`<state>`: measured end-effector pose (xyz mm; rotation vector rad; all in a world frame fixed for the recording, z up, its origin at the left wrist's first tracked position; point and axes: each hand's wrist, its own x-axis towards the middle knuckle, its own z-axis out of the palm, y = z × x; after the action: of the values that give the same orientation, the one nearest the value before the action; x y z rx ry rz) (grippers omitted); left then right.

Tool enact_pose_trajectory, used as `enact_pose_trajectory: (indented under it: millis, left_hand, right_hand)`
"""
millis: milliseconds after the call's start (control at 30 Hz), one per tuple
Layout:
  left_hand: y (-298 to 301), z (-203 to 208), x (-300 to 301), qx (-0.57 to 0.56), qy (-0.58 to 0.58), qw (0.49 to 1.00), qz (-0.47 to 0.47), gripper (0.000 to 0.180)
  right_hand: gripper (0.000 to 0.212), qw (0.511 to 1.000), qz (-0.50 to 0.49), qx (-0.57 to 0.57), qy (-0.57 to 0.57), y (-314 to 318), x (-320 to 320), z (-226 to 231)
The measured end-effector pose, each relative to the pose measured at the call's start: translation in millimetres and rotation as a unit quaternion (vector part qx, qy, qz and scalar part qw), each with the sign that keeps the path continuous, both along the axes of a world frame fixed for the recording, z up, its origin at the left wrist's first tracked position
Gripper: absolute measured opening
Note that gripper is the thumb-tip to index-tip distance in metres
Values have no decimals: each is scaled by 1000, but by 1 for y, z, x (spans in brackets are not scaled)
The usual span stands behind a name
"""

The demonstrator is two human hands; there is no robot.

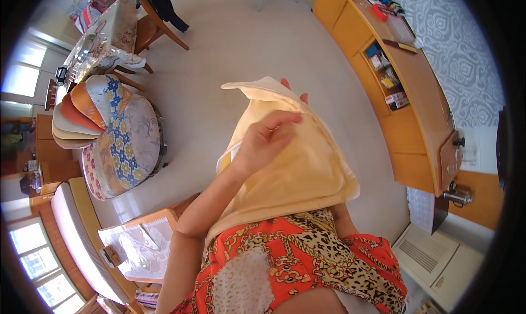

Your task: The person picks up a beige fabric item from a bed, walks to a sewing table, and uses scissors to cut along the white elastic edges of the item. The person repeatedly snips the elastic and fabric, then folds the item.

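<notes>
Lying against the chain-print garment [298, 259], the pale-yellow cushion cover [293, 177] seemed propped from behind by the mostly hidden right hand [285, 84], grip unclear, leaving the left hand [264, 141] half-curled over its face, hold uncertain.

The wearer's garment [298, 259] had a red-orange ground printed with linked gold chains, ring-shaped fittings and areas of dark-spotted tan leopard pattern. A pale panel [241, 286] with small yellowish flecks occupied the left front. The right sleeve [378, 259] was short, wide and loose-cut. The left forearm [213, 199] and left hand [266, 144] were bare.
</notes>
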<state>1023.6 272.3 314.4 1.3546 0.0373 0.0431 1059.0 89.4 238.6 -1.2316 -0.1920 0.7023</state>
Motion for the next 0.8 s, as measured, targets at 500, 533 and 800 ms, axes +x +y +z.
enact_pose_trajectory:
  millis: [500, 533, 800]
  left_hand:
    - [162, -22, 137, -79, 111, 961, 241, 39]
    - [177, -18, 149, -42, 106, 963, 244, 40]
    - [264, -16, 220, 275, 49, 902, 329, 45]
  right_hand:
    - [66, 843, 105, 435, 300, 279, 186, 78]
    - [66, 843, 104, 434, 300, 288, 193, 78]
    - [77, 949, 234, 205, 60, 351, 265, 83]
